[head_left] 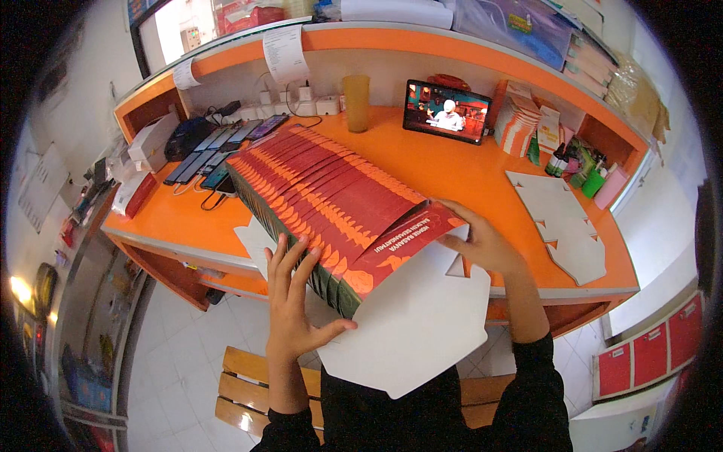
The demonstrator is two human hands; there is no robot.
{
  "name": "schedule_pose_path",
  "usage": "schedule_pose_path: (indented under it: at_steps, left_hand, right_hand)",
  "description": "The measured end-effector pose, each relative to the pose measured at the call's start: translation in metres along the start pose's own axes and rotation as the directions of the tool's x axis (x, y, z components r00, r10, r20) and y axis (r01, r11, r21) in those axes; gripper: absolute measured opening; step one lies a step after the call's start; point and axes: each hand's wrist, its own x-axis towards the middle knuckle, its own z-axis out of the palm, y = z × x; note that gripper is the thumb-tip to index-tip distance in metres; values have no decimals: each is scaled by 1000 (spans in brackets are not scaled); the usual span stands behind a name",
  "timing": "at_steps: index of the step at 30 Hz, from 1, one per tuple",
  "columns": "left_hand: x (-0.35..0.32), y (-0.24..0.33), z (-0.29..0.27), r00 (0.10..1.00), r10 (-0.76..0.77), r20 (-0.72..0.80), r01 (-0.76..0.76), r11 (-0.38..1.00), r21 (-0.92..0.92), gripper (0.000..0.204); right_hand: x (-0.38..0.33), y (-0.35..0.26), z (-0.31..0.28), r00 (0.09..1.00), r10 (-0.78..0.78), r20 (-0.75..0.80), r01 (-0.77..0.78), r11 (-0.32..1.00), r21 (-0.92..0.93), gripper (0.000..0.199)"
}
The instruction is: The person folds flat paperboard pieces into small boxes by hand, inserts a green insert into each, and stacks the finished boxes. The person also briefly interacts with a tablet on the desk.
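Row of overlapping cartons (324,188), frame centre: most of each piece hidden by its neighbour. Right hand (486,245) grips the front carton (422,316) near its upper right corner; some fingers partly out of sight behind it. Left hand (294,309) open, fingers spread along the row's left side; firmness of thumb contact cannot be told. White lettering on front carton's red panel; print on paper slip (285,56), upper left, too small to read. Cartons: red tops, orange leaf-like motifs, dark green sides; front carton's broad face plain white.
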Motion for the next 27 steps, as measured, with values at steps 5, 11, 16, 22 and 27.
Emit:
schedule_pose_path:
  at_steps: [5, 11, 16, 22, 27]
  left_hand:
    - [10, -1, 5, 990, 134, 43, -135, 991, 11, 91]
    - [7, 1, 10, 995, 100, 17, -99, 994, -43, 61]
    - [5, -1, 12, 995, 94, 28, -92, 994, -56, 58]
    - [4, 1, 9, 998, 59, 32, -57, 996, -72, 58]
    - [5, 2, 11, 997, 70, 28, -67, 993, -96, 57]
  right_hand:
    - [1, -4, -11, 979, 186, 82, -202, 938, 280, 65]
    - [2, 14, -15, 990, 34, 139, -89, 906, 413, 73]
    - [9, 14, -22, 980, -17, 196, -33, 967, 252, 73]
    - [4, 12, -24, 956, 13, 292, -70, 980, 186, 76]
    - [-2, 4, -24, 928, -25, 371, -26, 991, 133, 75]
